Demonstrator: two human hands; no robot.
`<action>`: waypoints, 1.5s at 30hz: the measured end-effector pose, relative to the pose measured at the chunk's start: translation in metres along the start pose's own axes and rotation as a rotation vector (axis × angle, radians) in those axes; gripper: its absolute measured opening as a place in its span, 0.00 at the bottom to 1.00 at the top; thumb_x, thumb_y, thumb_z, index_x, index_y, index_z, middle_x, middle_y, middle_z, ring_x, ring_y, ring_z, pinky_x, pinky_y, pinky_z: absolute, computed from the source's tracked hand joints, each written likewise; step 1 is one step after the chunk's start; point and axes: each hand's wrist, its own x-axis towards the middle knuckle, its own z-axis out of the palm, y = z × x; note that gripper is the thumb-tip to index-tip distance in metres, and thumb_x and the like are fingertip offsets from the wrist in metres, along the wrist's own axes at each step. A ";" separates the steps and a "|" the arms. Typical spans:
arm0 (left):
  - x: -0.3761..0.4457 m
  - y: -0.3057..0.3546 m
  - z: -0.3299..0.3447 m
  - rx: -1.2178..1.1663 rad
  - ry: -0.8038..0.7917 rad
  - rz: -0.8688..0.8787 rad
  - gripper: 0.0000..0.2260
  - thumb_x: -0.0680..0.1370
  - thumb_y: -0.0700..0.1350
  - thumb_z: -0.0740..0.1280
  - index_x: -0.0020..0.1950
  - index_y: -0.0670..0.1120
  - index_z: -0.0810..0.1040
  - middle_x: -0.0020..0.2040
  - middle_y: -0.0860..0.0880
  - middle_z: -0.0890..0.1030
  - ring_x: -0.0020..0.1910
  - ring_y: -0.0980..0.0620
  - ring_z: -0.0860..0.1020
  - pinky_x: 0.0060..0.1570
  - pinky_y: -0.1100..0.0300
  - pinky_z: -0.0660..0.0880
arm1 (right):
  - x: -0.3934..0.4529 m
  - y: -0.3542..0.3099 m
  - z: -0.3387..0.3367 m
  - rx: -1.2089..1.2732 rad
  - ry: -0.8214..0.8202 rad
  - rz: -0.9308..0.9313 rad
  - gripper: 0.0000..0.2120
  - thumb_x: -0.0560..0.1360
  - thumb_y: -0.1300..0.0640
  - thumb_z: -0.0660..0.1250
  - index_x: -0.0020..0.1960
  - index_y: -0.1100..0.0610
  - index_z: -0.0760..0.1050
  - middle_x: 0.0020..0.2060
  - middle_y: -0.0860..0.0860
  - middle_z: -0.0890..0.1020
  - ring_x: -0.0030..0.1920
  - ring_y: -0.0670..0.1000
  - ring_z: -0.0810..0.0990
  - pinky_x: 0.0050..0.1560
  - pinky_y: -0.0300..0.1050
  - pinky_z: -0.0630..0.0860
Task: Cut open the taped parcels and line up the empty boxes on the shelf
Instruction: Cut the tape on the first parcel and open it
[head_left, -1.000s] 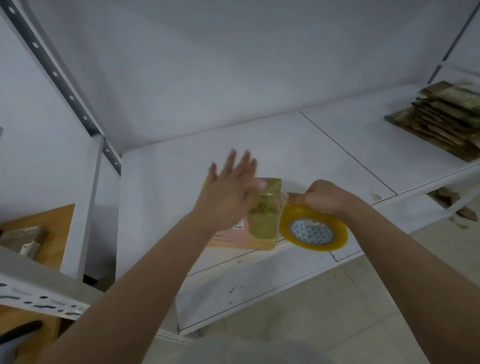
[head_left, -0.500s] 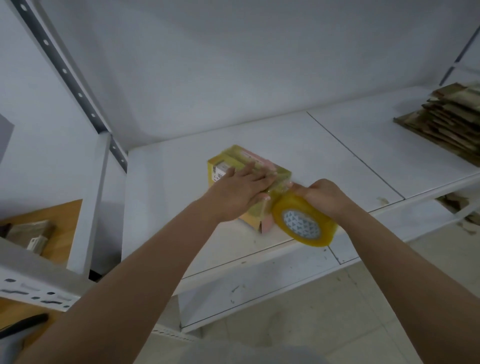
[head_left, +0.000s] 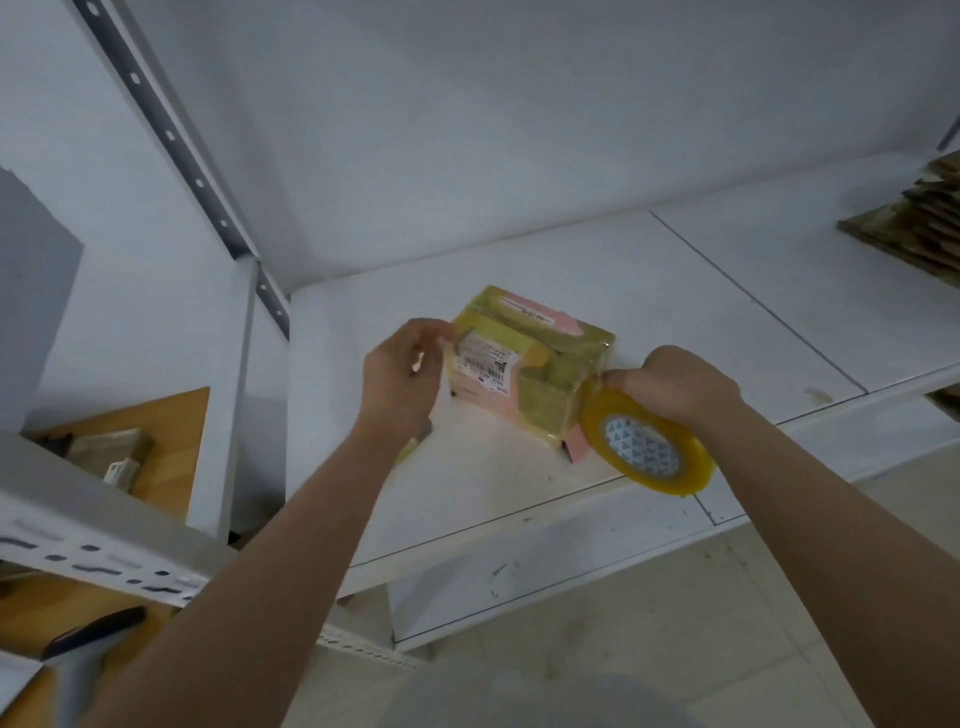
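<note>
The long white metal shelf (head_left: 597, 270) held everything, at a good height for working. Far to the right of the person's fingers sat a pile of flat brown cardboard (head_left: 914, 223). The small yellow and pink cardboard parcel wrapped in shiny tape (head_left: 524, 379) sat on the shelf between both hands. The right hand (head_left: 675, 384) gripped a round roll of yellow tape (head_left: 647, 441), its curled fingers just beside the parcel's right corner, maybe to keep the tape tight. The left hand (head_left: 400, 374) pinched something thin at the parcel's left edge, by the white paper label (head_left: 485, 361). I think it kept the parcel from sliding.
</note>
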 end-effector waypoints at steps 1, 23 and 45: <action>-0.003 -0.009 -0.008 0.138 0.044 -0.073 0.09 0.80 0.40 0.63 0.54 0.49 0.80 0.50 0.52 0.82 0.45 0.65 0.78 0.48 0.64 0.72 | -0.001 0.000 0.001 -0.011 0.013 0.000 0.22 0.73 0.35 0.63 0.46 0.55 0.74 0.38 0.51 0.76 0.42 0.54 0.77 0.44 0.46 0.69; -0.019 0.039 0.009 -0.016 -0.240 0.311 0.14 0.83 0.50 0.54 0.44 0.45 0.75 0.36 0.51 0.77 0.34 0.51 0.75 0.35 0.60 0.71 | -0.011 0.006 0.003 0.043 0.047 -0.022 0.26 0.76 0.32 0.57 0.46 0.56 0.74 0.38 0.51 0.77 0.44 0.55 0.78 0.45 0.47 0.72; 0.020 0.041 0.106 0.356 -0.548 0.275 0.14 0.84 0.51 0.53 0.49 0.47 0.75 0.41 0.48 0.81 0.41 0.46 0.79 0.43 0.51 0.76 | -0.018 0.072 -0.005 0.005 -0.321 -0.032 0.18 0.78 0.41 0.64 0.54 0.57 0.76 0.54 0.54 0.77 0.54 0.53 0.76 0.56 0.45 0.71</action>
